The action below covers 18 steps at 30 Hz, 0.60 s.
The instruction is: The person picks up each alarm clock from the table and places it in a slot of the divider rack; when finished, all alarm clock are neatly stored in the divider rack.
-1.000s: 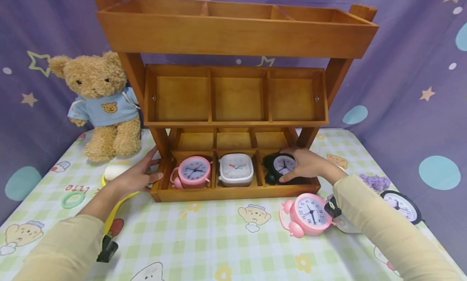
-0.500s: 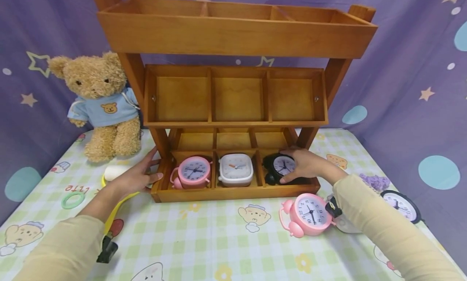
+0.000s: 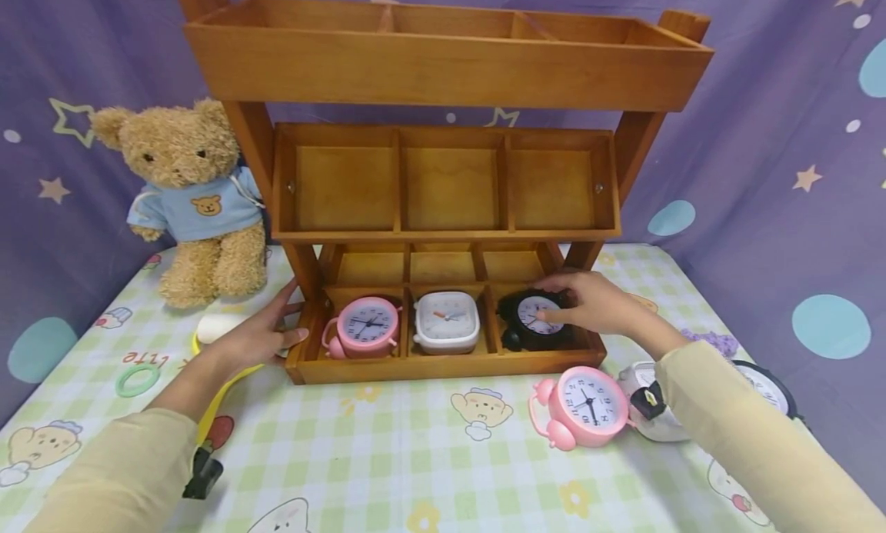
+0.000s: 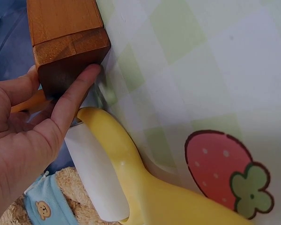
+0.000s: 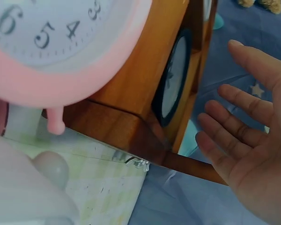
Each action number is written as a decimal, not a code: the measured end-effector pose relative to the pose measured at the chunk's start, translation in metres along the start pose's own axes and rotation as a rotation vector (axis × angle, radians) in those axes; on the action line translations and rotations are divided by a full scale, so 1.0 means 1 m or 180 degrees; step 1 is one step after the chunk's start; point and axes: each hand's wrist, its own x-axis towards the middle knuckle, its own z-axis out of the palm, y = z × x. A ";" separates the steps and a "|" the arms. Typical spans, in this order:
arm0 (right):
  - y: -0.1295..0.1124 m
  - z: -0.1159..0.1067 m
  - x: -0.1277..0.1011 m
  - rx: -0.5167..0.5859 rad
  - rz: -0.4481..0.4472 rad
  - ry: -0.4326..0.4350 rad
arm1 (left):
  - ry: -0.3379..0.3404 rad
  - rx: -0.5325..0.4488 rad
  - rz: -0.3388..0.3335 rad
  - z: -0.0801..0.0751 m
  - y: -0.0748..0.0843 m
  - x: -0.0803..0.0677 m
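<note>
From the head camera, the right hand (image 3: 588,306) lies over the black alarm clock (image 3: 529,318), which sits in the right front compartment of the wooden rack (image 3: 443,364). Its fingers are spread and relaxed; a fingertip seems to touch the clock's face, nothing gripped. Left of that hand, in the neighbouring compartments, sit a white square clock (image 3: 447,321) and a pink clock (image 3: 365,326). Below the right forearm a second pink clock (image 3: 584,407) lies on the tabletop (image 3: 415,456). The left hand (image 3: 259,334) rests open against the rack's left end, thumb on the front corner. Behind it sits a teddy bear (image 3: 190,198); beside its wrist lies a green ring (image 3: 138,379).

The left wrist camera shows the left hand (image 4: 23,140) with straight fingers pressed on the rack's corner (image 4: 68,47), just beside a yellow-handled roller (image 4: 126,183) lying under the palm.

The right wrist camera shows the right hand (image 5: 253,140) open, fingers apart, near the black alarm clock (image 5: 174,82) standing behind the rack's wall; whether they touch cannot be told here. The pink clock (image 5: 61,47) fills the near side.
</note>
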 end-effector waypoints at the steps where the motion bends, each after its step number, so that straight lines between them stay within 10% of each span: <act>1: -0.001 -0.001 -0.003 0.0026 -0.0014 0.0029 | -0.0003 -0.0004 0.0003 0.000 0.000 0.000; 18: -0.019 -0.007 -0.062 0.0136 -0.0216 0.0213 | 0.0007 -0.0025 -0.0010 0.002 0.001 0.000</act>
